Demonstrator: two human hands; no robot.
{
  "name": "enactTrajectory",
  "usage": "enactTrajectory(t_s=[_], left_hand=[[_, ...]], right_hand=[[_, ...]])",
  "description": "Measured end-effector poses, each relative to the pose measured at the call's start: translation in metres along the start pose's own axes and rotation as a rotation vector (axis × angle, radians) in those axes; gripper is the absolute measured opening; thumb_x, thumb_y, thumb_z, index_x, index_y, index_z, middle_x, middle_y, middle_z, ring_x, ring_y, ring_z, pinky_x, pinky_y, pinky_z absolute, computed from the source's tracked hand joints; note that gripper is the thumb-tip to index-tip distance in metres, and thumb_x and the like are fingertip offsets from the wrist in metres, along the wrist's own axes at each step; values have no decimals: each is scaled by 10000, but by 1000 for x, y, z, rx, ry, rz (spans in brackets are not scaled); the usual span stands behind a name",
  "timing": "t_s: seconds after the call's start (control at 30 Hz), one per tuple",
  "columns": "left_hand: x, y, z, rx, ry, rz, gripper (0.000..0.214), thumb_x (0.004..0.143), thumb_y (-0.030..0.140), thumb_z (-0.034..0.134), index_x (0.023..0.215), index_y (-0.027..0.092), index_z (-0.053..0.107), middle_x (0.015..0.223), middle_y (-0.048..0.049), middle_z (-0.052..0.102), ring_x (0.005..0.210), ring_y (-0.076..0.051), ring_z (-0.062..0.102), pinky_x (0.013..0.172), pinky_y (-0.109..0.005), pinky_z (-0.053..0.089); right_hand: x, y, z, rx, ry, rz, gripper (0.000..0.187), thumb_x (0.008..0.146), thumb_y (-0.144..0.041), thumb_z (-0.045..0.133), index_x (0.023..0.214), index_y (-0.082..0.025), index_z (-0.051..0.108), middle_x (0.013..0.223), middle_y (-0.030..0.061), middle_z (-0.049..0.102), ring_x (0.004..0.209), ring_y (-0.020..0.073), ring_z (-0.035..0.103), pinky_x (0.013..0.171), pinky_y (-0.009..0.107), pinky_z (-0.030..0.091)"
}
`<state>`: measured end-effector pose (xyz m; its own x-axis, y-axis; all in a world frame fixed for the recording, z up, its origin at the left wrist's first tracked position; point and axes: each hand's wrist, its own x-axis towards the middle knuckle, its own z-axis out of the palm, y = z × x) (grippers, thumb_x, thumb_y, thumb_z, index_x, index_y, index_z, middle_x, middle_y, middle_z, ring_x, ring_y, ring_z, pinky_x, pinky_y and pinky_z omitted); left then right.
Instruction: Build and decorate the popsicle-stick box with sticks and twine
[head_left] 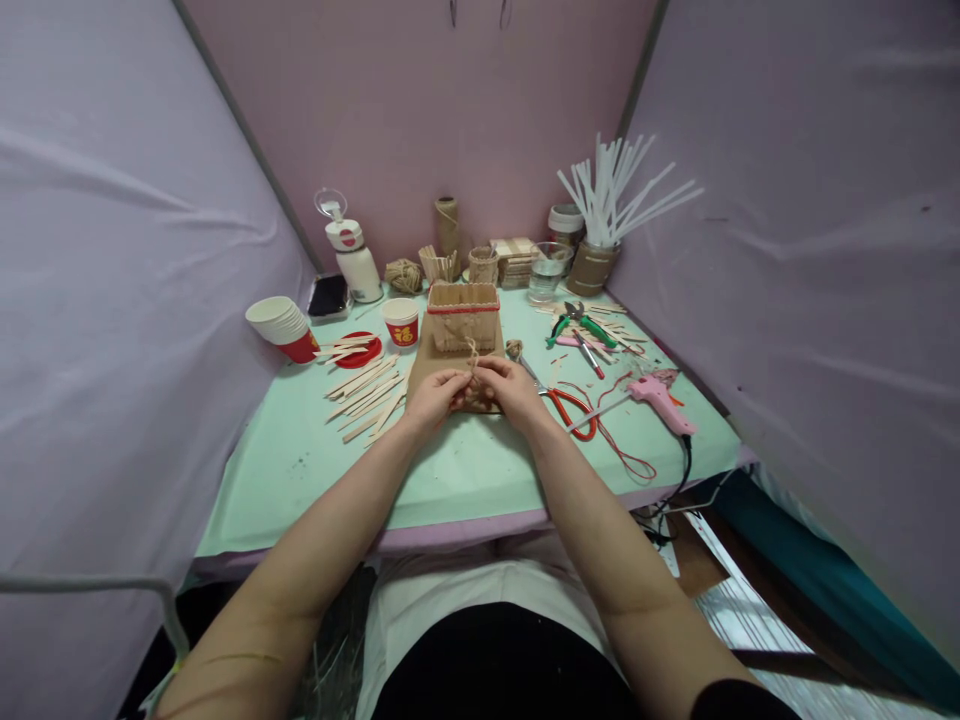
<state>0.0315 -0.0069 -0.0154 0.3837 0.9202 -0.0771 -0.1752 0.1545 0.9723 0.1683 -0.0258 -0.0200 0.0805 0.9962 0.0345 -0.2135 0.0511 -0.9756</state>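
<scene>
My left hand (442, 392) and my right hand (504, 384) meet at the middle of the table, fingertips pinched together. Between them is a short length of brown twine (472, 350), with a loop or loose end sticking up above the fingers. Just behind my hands stands a small box of wooden sticks (465, 325) with a red cord along its rim. It rests on a brown cardboard sheet (427, 375), which my hands partly cover. Near my right hand lie red-handled scissors (571, 412) and a small ball of twine (514, 348).
Wooden sticks (364, 395) lie left, beside paper cups (281, 325) and a red lid (357, 350). On the right are green-handled pliers (581, 322), a pink glue gun (660, 402) and red cord (622, 455). A water cup (547, 275) and glue sticks (615, 195) stand behind.
</scene>
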Motion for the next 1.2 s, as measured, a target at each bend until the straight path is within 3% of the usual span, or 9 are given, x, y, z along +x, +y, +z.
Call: enactTrajectory(t_s=[0.17,0.4,0.6,0.8,0.93,1.2], left_hand=[[2,-4,-1,35,-1,7,296,654,393,733,624,129,603,582,4,535,490,-54,400,467,-206,246],[4,-8,-5,132,-40,63,368,634,477,750,664,138,610,532,38,468,477,-57,359,476,-217,233],[2,-3,0,285,-70,51,412,637,532,718,703,136,627,525,34,505,480,-73,402,495,-225,301],[-3,4,5,415,-98,64,370,654,505,693,668,141,625,568,4,572,531,-101,478,547,-243,379],[-4,3,2,454,-71,107,323,685,460,671,675,138,643,569,3,575,537,-106,475,541,-243,370],[-2,-3,1,449,147,271,230,733,367,654,775,145,697,680,-19,651,617,-126,536,616,-249,403]], right_hand=[[-1,-1,-1,-56,24,-93,211,674,-386,681,655,-188,609,611,-32,584,571,111,492,569,245,391],[1,5,1,-231,113,-204,205,726,-364,604,630,-189,560,609,-37,544,605,120,469,618,255,379],[3,13,4,-169,268,-220,204,721,-343,560,596,-209,472,567,-52,453,576,118,410,592,254,357],[5,21,5,-186,394,-225,197,707,-343,560,598,-218,453,567,-48,453,582,128,413,573,253,354],[4,14,4,-153,333,-222,213,708,-365,585,609,-210,478,574,-48,471,574,121,416,580,255,359],[1,-1,1,-67,152,-213,189,722,-382,609,706,-203,549,589,-55,473,546,103,401,577,247,360]])
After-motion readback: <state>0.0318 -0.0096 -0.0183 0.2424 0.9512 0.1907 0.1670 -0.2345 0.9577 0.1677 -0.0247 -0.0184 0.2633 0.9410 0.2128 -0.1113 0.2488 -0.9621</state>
